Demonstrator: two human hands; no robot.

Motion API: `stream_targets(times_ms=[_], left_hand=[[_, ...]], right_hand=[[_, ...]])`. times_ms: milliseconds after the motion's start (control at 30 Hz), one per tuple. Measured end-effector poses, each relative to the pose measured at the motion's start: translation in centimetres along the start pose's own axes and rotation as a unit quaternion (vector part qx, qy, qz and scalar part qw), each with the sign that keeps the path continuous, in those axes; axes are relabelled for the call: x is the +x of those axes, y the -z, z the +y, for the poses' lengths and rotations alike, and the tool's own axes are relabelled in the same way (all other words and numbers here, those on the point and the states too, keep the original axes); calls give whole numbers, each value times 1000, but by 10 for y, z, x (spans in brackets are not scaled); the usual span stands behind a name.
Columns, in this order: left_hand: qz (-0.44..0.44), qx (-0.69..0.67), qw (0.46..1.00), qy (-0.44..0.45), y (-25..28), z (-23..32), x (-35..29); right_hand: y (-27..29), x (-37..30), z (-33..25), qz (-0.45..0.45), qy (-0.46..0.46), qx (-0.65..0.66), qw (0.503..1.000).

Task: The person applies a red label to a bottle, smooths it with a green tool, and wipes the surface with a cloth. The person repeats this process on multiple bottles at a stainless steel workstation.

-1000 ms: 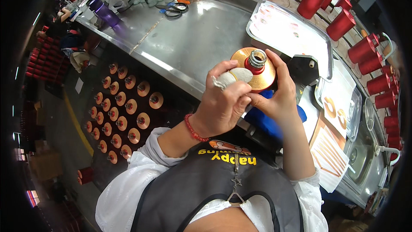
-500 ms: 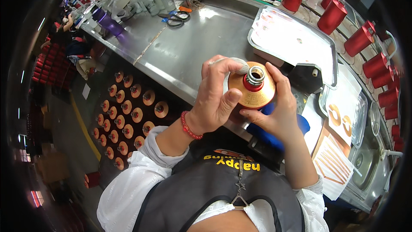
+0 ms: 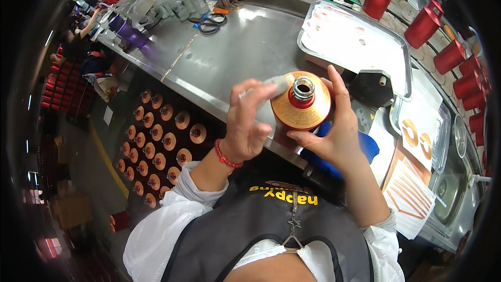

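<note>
My right hand grips a bottle from its right side, thumb at the near edge and fingers behind. The bottle's mouth faces up toward me. Its shoulder is covered in gold, with red at the neck and a shiny clear rim; the body below is mostly hidden. My left hand, slightly blurred, is at the bottle's left. A grey cover sits on one of its fingers, whose tip is at the gold shoulder's edge. The left thumb stands apart from the bottle.
Rows of similar bottles stand low at left. On the steel table lie scissors and a white-lined tray. Gold rings and strips rest on sheets at right. Red bottles line the curved conveyor.
My left hand has drawn back a little to the left, its thumb moving away from the bottle. The bottle, in my right hand, has shifted slightly left. Red bottles along the conveyor have moved.
</note>
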State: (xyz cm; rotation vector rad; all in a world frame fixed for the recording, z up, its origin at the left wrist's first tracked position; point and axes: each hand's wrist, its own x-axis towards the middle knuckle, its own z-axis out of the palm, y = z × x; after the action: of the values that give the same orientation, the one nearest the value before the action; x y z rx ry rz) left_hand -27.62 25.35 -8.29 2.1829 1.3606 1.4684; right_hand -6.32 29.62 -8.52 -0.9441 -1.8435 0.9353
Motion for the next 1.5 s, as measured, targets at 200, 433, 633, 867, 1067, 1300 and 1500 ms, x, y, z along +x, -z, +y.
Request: stream_targets(times_ms=[200, 433, 633, 867, 1067, 1300, 1500], left_hand=[[-23, 131, 983, -124, 2, 22, -14], [-19, 150, 980, -126, -9, 32, -6], [30, 132, 989, -50, -18, 44, -11], [0, 190, 978, -81, -16, 50, -6], [-7, 141, 989, -37, -2, 38, -1], [-56, -37, 996, 61, -21, 17, 8], [-51, -288, 934, 203, -26, 17, 12]], right_hand=[[-7, -2, 6, 33, 23, 8, 999], [-6, -2, 2, 32, 24, 32, 999], [-6, -6, 1, 39, 32, 18, 999], [-7, -6, 2, 41, 26, 19, 999], [-6, -7, 2, 44, 43, -3, 998], [38, -3, -8, -10, 23, 38, 999], [56, 51, -35, -40, 25, 6, 999]])
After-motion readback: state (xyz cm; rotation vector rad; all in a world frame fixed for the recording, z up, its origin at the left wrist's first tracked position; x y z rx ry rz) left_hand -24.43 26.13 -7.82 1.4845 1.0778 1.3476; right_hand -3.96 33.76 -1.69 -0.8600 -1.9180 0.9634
